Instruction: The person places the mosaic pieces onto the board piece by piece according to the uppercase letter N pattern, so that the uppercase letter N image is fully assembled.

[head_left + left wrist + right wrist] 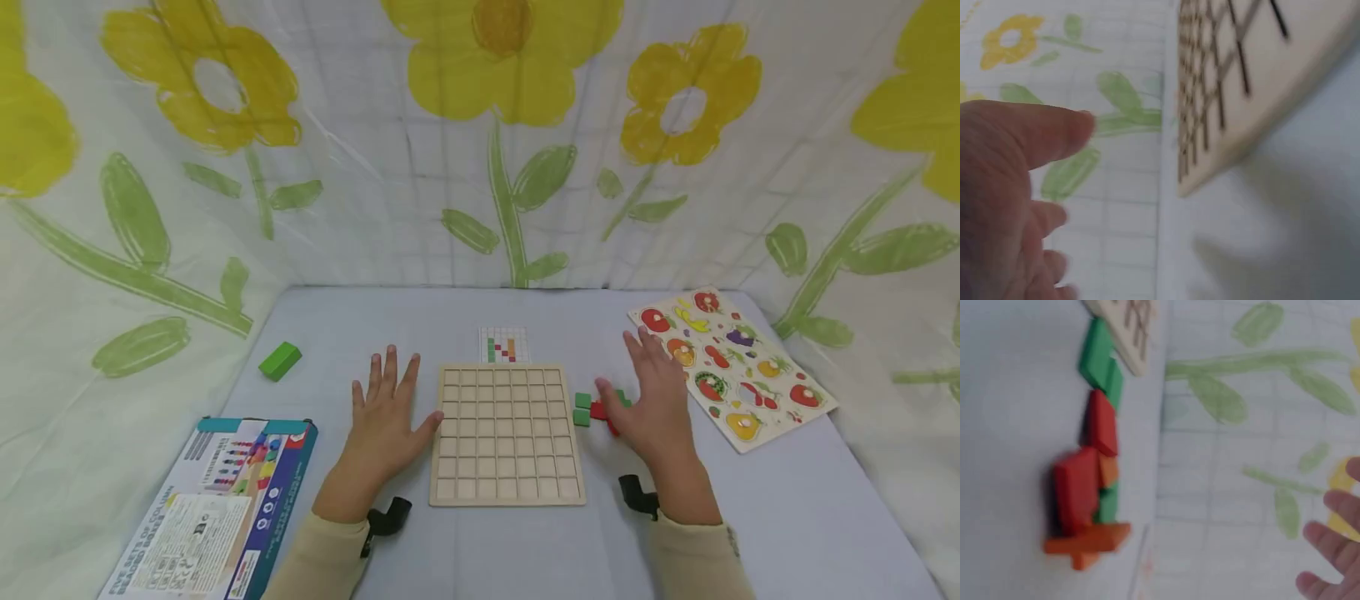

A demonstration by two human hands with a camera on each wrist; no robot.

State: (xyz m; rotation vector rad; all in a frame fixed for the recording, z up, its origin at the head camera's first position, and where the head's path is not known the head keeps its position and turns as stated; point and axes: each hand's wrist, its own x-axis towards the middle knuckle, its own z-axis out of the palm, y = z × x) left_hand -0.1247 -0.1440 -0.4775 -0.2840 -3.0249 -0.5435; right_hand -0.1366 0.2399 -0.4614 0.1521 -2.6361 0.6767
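Note:
A square wooden grid board point(507, 433) lies flat in the middle of the table, its cells bare. My left hand point(386, 433) is spread at its left side, thumb at the board's edge in the head view and fingers pointing away; nothing is held. To the right, my right hand point(652, 408) is spread over a small group of coloured square tiles, partly hiding them. Green tiles point(582, 408) and a red tile point(597, 410) show beside its thumb. The right wrist view shows green, red and orange tiles point(1102, 424), one orange tile point(1088, 539) leaning on others.
Behind the board lies a small pattern card point(503, 344) with coloured squares. A fruit puzzle board point(731, 367) lies at the right. On the left are a green block point(280, 362) and a printed box point(210, 508). A flower-printed curtain point(360, 208) hangs behind the table.

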